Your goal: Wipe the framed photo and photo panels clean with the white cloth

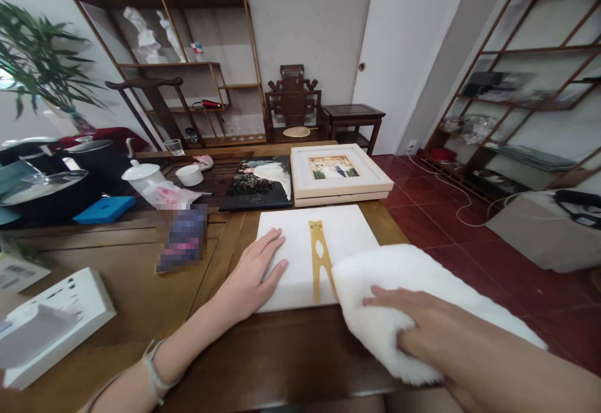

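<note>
A white square board [342, 231], the back of a picture frame, lies face down on the wooden table [141, 275], with a gold stand piece [318, 256] down its middle. My left hand [256, 269] lies flat on the board's left part, fingers stretched out. My right hand [413, 322] presses down on a fluffy white cloth [399, 275] that covers the board's right near corner, with its fingers wrapped into the cloth.
Behind the board lie a dark photo print [258, 181] and a cream framed photo [338, 172]. To the left are a blurred booklet [182, 238], a white box [51, 319], a blue pad [104, 208], pots and cups. Shelves and chairs line the walls.
</note>
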`<state>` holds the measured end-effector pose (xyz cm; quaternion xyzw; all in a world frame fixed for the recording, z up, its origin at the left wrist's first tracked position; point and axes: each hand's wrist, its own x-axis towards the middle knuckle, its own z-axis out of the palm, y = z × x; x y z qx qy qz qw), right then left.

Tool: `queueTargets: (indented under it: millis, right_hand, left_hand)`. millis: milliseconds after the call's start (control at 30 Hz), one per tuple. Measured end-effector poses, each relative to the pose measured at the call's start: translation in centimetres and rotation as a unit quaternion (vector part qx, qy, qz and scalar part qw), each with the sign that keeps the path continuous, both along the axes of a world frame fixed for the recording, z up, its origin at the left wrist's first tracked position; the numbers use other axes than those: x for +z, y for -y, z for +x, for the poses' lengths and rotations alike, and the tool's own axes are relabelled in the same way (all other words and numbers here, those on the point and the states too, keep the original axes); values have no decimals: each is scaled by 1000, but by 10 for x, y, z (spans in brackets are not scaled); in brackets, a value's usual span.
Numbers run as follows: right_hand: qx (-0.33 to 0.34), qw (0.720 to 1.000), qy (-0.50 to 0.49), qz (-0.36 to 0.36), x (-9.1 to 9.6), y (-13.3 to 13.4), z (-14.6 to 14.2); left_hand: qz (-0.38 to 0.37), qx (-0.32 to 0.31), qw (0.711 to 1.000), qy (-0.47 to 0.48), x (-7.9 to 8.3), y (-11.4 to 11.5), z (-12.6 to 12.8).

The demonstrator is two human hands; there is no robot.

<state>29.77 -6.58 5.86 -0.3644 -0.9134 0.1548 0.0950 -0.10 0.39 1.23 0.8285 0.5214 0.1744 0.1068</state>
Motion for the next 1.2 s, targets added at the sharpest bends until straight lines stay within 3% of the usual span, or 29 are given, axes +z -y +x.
queueTargets:
  millis: [67,167,400,500,633,800,933,1033,1200]
  right_hand:
    - [10,1000,16,-5,8,5,1]
    - [-1,1000,23,1,10,-12,-1]
    - [-11,993,-47,105,-28,-89,-15]
    - [-29,990,-44,127,-31,-104,-21]
    - [-35,995,22,87,-18,-94,-21]
    - [-29,997,68,9,3,-44,-7]
    - [-30,997,77,-6,7,-20,1]
    - [-34,997,71,17,3,-31,-4]
    - [-48,994,65,77,-7,-83,-17]
  left_hand:
    - [-5,3,1000,-8,0,0,1]
    - [-5,4,1000,-9,-1,0,1]
    - [6,3,1000,-3,-2,-1,0]
    - [6,1,1000,-2,0,0,0]
    - [2,0,1000,0,1,0,1]
    - [6,-3,1000,8,-1,0,0]
    - [7,-3,1000,5,-1,0,0]
    - [10,-4,1000,11,-1,0,0]
    - [-10,1,1000,2,2,1,2]
